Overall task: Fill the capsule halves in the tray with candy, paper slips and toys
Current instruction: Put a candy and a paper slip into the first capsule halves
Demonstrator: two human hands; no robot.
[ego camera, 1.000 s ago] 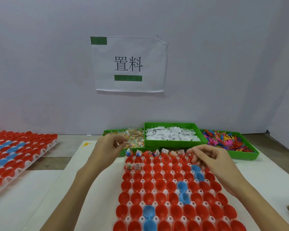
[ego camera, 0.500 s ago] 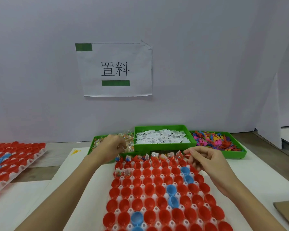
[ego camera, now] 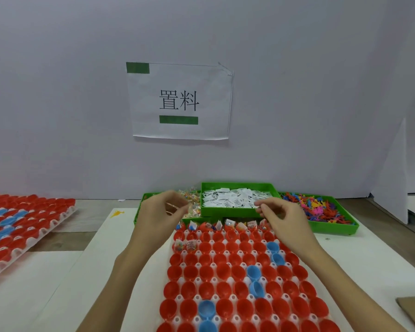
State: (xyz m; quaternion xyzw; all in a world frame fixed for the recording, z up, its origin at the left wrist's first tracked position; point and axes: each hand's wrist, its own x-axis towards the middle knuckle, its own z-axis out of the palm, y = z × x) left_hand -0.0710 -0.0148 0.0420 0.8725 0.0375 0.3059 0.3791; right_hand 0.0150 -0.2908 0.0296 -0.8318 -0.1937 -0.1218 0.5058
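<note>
Fingers: left hand (ego camera: 162,213) curled, contents unclear, over candy bin (ego camera: 139,207); right hand (ego camera: 282,215) pinching paper slip (ego camera: 256,204) at tray's (ego camera: 177,259) 12 o'clock edge.

A packing workstation: labelled sign (ego camera: 179,101) on a partition, sorted green bins (ego camera: 237,210), capsule trays (ego camera: 27,236).
</note>
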